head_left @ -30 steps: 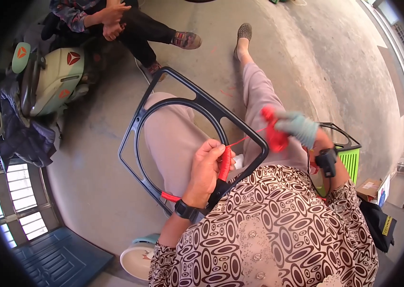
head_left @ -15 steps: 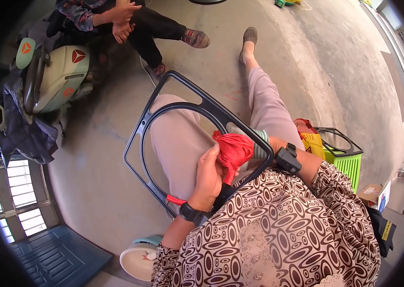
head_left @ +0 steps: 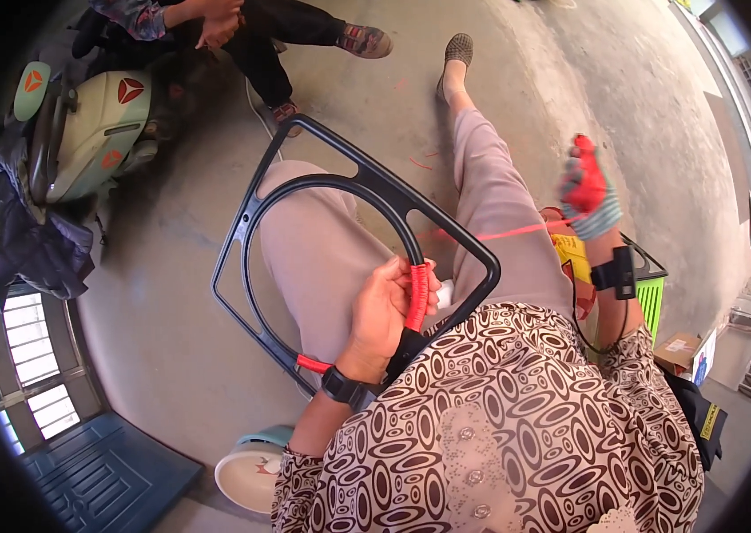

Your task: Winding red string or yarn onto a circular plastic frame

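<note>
A black plastic frame (head_left: 381, 188), four-sided with a round ring inside, lies tilted across my lap. Tight turns of red strip (head_left: 418, 298) wrap the ring's right side, and a shorter red wrapped section (head_left: 313, 364) sits lower left. My left hand (head_left: 382, 311), bare, is closed round the ring at the larger wrapped section. Off to the right, my right hand (head_left: 587, 186) is raised in a grey-green striped glove, closed and blurred. Its finger area is red; glove coating and bundled strip cannot be told apart. A taut red strip (head_left: 517, 231) runs from it toward the ring.
Another person (head_left: 260, 44) sits ahead left, beside a pale green scooter (head_left: 100, 133) with a dark jacket (head_left: 38, 213). At right are a green basket (head_left: 651, 306) and cardboard box (head_left: 679, 351). A white basin (head_left: 246, 475) stands lower left.
My right hand has swung from the ring out to the right and forward, drawing the red strip taut. My left hand stays on the ring, and its wrapped section now shows.
</note>
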The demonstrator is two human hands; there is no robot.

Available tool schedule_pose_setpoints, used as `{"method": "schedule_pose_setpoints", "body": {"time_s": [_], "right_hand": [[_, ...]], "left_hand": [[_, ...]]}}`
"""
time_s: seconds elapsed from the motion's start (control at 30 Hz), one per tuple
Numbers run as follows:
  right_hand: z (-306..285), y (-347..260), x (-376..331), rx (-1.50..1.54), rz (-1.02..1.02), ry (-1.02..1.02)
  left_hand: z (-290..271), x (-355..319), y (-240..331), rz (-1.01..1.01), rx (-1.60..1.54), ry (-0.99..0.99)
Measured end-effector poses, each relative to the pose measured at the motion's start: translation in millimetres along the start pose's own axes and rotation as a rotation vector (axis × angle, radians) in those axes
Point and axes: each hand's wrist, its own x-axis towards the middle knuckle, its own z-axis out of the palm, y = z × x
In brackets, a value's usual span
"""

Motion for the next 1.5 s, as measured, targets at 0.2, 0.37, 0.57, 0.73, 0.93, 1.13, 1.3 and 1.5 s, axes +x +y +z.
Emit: {"method": "schedule_pose_setpoints", "body": {"time_s": [0.2,0.37,0.57,0.73,0.93,1.13,1.3,1.5], "right_hand": [[10,-74,-49,-0.057,-0.036,-0.126],[11,-66,-45,-0.416,-0.236,0.409],[59,38,-24,-1.259,0.27,0.357],[107,121,-11,-1.502,0.642,-0.465],[93,163,23,-1.258,0.419,-0.432],[16,182,22,-0.635,0.649,-0.147],[60,188,15,-0.391,0.732,0.13],[80,131,35,-0.222,0.019,0.348]], "left_hand": [[2,0,1,-0.002,0.012,0.035],[6,-1,1,0.108,0.142,0.028],[17,0,11,0.083,0.264,0.118],[15,-7,8,0.13,0.282,0.05],[16,-3,-6,0.365,0.299,0.014],[15,-4,0,0.181,0.128,0.067],[2,-2,-1,0.094,0.021,0.051],[1,-5,2,0.049,0.075,0.016]]}}
